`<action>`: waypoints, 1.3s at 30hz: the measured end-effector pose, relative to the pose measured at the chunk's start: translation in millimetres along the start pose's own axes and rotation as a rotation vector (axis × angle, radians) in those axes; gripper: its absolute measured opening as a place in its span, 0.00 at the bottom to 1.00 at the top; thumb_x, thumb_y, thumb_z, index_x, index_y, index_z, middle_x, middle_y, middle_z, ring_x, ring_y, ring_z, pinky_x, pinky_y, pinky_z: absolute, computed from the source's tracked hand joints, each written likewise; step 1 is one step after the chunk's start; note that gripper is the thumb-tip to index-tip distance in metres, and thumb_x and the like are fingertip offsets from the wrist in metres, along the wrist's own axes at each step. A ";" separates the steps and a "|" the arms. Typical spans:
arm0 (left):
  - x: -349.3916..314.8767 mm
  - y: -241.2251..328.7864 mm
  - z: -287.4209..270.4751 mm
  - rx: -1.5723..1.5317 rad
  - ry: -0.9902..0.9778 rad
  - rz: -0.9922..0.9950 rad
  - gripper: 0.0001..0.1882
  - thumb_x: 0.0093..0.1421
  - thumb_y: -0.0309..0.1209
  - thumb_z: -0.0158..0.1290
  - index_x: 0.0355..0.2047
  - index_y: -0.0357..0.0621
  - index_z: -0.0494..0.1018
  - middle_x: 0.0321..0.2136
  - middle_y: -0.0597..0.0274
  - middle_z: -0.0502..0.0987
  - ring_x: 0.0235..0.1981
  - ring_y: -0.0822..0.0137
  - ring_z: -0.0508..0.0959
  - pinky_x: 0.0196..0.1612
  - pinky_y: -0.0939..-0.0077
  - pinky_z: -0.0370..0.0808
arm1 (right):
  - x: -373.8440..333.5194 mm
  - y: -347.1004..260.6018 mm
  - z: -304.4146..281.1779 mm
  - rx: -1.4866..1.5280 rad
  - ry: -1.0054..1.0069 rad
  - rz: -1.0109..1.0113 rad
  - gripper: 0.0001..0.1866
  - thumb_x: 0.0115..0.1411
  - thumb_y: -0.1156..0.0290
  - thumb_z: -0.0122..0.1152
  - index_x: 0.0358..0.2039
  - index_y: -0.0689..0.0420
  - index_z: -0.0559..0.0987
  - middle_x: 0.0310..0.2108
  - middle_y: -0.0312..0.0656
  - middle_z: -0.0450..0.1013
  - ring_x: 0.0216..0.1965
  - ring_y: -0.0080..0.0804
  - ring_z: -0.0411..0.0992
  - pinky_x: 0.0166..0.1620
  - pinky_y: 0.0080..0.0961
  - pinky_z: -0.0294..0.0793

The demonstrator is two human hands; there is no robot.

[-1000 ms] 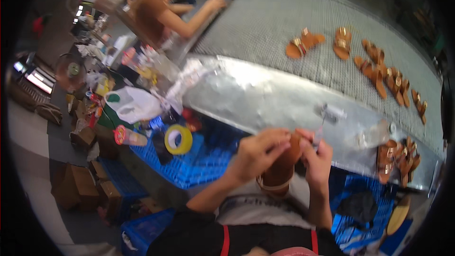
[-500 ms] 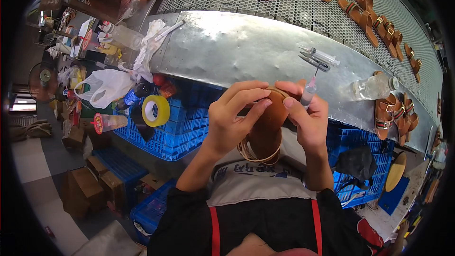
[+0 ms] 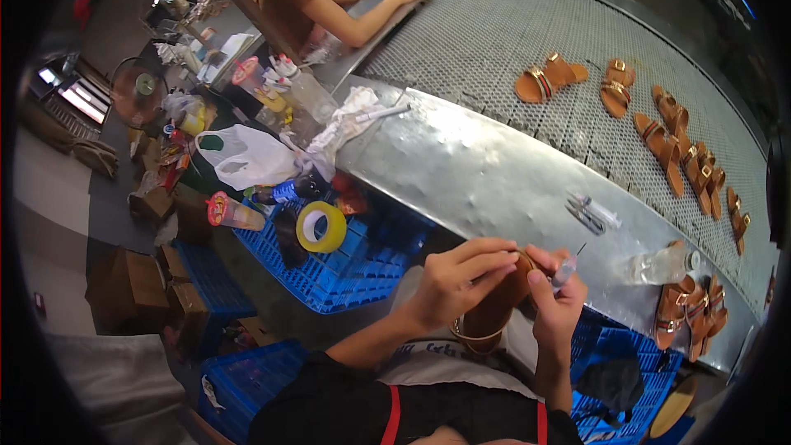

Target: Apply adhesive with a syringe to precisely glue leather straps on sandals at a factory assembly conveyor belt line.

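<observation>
A brown sandal (image 3: 497, 303) is held between my two hands over my lap, its sole's end pointing up and away. My left hand (image 3: 461, 284) pinches the sole's edge from the left, fingers closed. My right hand (image 3: 558, 303) grips the right edge of the same end and also holds a small syringe (image 3: 566, 270) with a thin needle, which points up and outward. A thin light strap loop (image 3: 476, 338) hangs at the sandal's lower end. Beyond my right hand, tweezers (image 3: 585, 217) and a second syringe (image 3: 606, 213) lie on the metal ledge.
A clear bottle (image 3: 659, 267) lies beside several sandals (image 3: 674, 311) on the ledge (image 3: 461, 165). More sandals (image 3: 659, 144) rest on the mesh conveyor (image 3: 478, 49). Yellow tape (image 3: 334, 235) sits on a blue crate (image 3: 329, 284). A co-worker's arm (image 3: 350, 21) reaches across at far left.
The view has swung, so the bench and sandals appear lower and more of the co-worker shows. Both hands keep hold of the sandal, and the syringe stays in my right hand.
</observation>
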State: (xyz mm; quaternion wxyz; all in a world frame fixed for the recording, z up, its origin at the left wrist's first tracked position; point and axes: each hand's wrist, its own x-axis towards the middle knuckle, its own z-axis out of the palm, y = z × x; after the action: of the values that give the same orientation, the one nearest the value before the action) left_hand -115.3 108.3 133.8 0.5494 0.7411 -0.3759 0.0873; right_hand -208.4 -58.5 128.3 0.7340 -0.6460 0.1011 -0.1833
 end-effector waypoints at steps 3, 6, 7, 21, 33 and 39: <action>-1.2 -5.2 -1.0 -0.052 -0.021 -0.029 0.12 0.58 0.20 0.68 0.42 0.40 0.84 0.46 0.54 0.86 0.42 0.59 0.88 0.43 0.71 0.86 | -0.6 1.6 -0.2 -0.008 0.000 0.038 0.15 0.66 0.76 0.67 0.52 0.66 0.85 0.43 0.39 0.74 0.43 0.26 0.74 0.49 0.21 0.72; -1.4 -8.5 -1.7 -0.055 -0.074 -0.033 0.12 0.58 0.20 0.68 0.43 0.39 0.84 0.45 0.55 0.86 0.43 0.59 0.88 0.44 0.71 0.86 | -2.2 3.1 -2.9 -0.015 0.001 0.067 0.15 0.66 0.76 0.67 0.51 0.66 0.85 0.43 0.39 0.74 0.44 0.26 0.74 0.50 0.22 0.73; -0.5 -8.9 -1.6 -0.064 -0.093 -0.040 0.12 0.58 0.20 0.68 0.43 0.39 0.84 0.45 0.55 0.86 0.42 0.59 0.88 0.44 0.72 0.86 | -2.8 3.3 -4.4 -0.014 0.007 0.085 0.15 0.66 0.76 0.67 0.51 0.66 0.85 0.43 0.40 0.74 0.44 0.26 0.74 0.50 0.22 0.73; 8.5 -31.5 -0.7 -0.669 -0.236 -0.355 0.16 0.63 0.18 0.64 0.51 0.39 0.79 0.55 0.51 0.80 0.54 0.65 0.82 0.55 0.72 0.80 | 8.5 2.8 -8.6 0.080 -0.088 0.138 0.16 0.65 0.75 0.67 0.52 0.65 0.86 0.40 0.37 0.75 0.41 0.23 0.72 0.46 0.19 0.69; 3.6 -48.6 23.7 -1.171 -0.657 -0.704 0.37 0.79 0.56 0.34 0.64 0.31 0.70 0.58 0.46 0.76 0.58 0.57 0.79 0.65 0.62 0.71 | 23.4 -6.8 -21.8 -0.188 -0.104 0.007 0.13 0.65 0.77 0.66 0.50 0.63 0.86 0.32 0.36 0.77 0.33 0.21 0.72 0.39 0.20 0.70; -12.2 -37.3 30.7 -1.256 -0.697 -0.857 0.38 0.78 0.61 0.34 0.58 0.35 0.73 0.45 0.45 0.83 0.46 0.56 0.85 0.54 0.62 0.81 | 26.5 -23.3 -34.2 -0.016 -0.261 0.239 0.17 0.68 0.72 0.63 0.55 0.65 0.83 0.35 0.35 0.80 0.33 0.18 0.72 0.37 0.19 0.70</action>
State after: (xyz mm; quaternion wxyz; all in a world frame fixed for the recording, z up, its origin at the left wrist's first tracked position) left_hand -108.2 91.2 87.6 0.6981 0.3604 -0.1889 -0.5892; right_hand -200.7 -102.5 148.6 0.7523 -0.6536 0.0823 -0.0085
